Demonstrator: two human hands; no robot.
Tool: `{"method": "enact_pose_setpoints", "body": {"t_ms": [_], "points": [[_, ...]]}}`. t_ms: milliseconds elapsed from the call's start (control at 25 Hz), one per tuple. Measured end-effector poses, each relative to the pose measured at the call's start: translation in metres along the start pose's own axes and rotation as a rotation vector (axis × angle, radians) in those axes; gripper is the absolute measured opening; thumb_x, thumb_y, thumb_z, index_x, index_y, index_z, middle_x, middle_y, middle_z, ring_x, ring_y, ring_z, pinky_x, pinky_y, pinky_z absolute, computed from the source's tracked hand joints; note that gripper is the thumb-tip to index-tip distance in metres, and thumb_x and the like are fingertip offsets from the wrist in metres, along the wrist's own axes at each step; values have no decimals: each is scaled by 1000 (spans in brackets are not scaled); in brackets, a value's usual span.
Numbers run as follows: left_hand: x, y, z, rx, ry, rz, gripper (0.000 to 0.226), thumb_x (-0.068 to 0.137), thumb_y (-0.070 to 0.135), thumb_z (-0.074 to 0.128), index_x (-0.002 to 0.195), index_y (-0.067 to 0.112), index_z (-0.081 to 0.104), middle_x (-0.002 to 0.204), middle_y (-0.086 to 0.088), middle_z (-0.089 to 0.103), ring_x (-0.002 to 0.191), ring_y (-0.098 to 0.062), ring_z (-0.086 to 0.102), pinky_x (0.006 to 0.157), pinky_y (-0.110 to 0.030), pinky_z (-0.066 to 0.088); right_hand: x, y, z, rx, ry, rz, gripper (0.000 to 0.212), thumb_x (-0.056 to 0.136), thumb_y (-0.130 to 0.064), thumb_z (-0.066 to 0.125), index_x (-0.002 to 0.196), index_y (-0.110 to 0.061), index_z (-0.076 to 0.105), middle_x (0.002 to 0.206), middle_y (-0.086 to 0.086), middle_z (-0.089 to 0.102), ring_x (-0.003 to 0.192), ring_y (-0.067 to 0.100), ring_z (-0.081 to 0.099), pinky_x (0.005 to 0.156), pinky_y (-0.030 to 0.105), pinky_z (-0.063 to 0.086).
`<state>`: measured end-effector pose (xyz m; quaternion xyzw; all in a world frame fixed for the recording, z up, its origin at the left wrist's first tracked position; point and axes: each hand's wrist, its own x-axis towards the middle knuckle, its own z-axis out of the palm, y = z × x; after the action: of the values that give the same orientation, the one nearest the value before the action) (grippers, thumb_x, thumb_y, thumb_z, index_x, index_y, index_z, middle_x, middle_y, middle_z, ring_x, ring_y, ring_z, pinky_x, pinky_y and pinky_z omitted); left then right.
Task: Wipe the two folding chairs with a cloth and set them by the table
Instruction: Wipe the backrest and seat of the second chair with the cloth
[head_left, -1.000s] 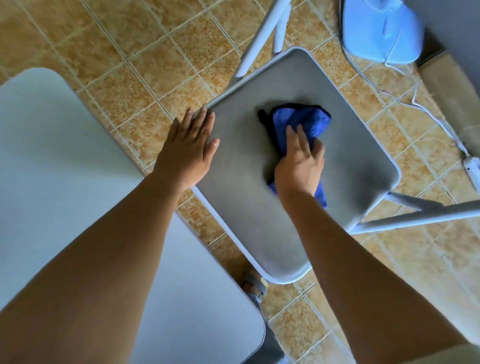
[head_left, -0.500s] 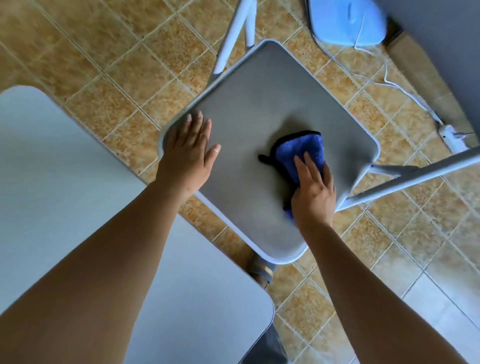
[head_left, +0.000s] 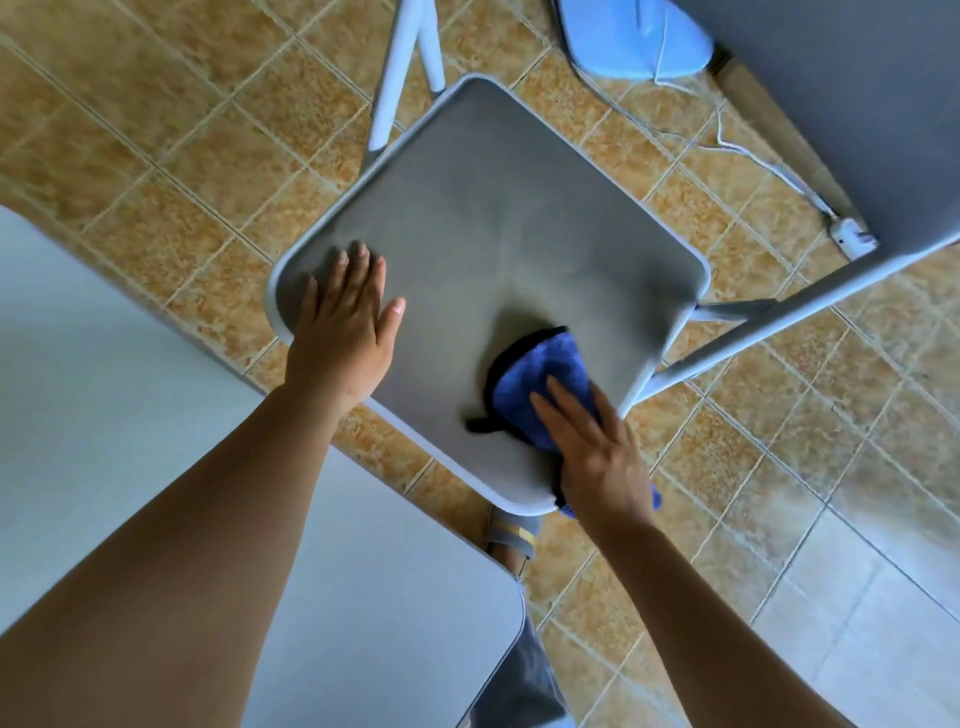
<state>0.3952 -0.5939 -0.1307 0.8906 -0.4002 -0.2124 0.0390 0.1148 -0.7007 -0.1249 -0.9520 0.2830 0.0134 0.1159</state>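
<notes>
One folding chair (head_left: 675, 291) in view, unfolded on the tiled floor (head_left: 156, 130), its near-left corner just beside the pale bench (head_left: 130, 389). Left hand (head_left: 343, 322) lies flat on the left corner of the grey seat (head_left: 493, 208), fingers straight and gripping nothing; it looks to be steadying the chair. Right hand (head_left: 597, 452) is also flat, fingers extended, pressing the blue cloth (head_left: 540, 379) onto the near-right part of the seat, with a fold of cloth hanging past the front edge under the wrist. Faint pale streaks cross the middle of the seat, probably wipe marks, so the seat seems largely covered. Judged progress: early to middle. The seat is nearly done. A grey panel (head_left: 857, 104) at upper right may be this chair's back, cannot tell, and it shows no sign of wiping. The second chair is not visible, and final placement by the bench remains to do. A blue object (head_left: 639, 36) and a white cable (head_left: 769, 166) lie on the floor beyond.
</notes>
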Motion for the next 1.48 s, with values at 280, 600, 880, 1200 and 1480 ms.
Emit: {"method": "enact_pose_setpoints", "body": {"t_ms": [280, 600, 880, 1200, 1480], "points": [[-1, 11, 9, 28, 77, -58, 62, 100, 45, 15, 153, 13, 8, 161, -5, 1, 149, -22, -5, 118, -47, -3, 127, -5, -6, 132, 84, 632, 61, 86, -4, 41, 143, -24, 40, 153, -2, 35, 138, 34, 26, 106, 43, 32], [-5, 40, 23, 81, 117, -99, 63, 99, 47, 19, 153, 15, 10, 162, -5, 3, 149, -22, -1, 118, -50, -1, 49, -15, 4, 64, 18, 35, 66, 73, -3, 48, 136, -22, 51, 144, -2, 49, 128, 38, 45, 93, 42, 46], [-6, 35, 24, 110, 92, -99, 65, 98, 50, 18, 153, 19, 2, 161, -1, -5, 148, -18, -7, 118, -47, -2, 136, 62, -17, 177, 78, 741, 64, 85, -1, 34, 146, -23, 34, 155, -4, 30, 138, 33, 25, 112, 40, 27], [-5, 36, 23, 71, 67, -123, 61, 100, 46, 14, 153, 20, 2, 161, 3, -6, 148, -15, -9, 118, -46, -1, 115, -27, 1, 221, 65, 160, 64, 75, -2, 36, 134, -20, 53, 143, 0, 50, 124, 39, 46, 95, 42, 44], [-2, 35, 23, 108, 15, -148, 67, 94, 54, 6, 152, 22, -5, 160, 5, -14, 147, -15, -14, 117, -44, -6, 135, 64, -14, 172, 77, 660, 74, 81, 5, 33, 148, -25, 29, 153, -6, 33, 131, 34, 33, 106, 45, 36]]}}
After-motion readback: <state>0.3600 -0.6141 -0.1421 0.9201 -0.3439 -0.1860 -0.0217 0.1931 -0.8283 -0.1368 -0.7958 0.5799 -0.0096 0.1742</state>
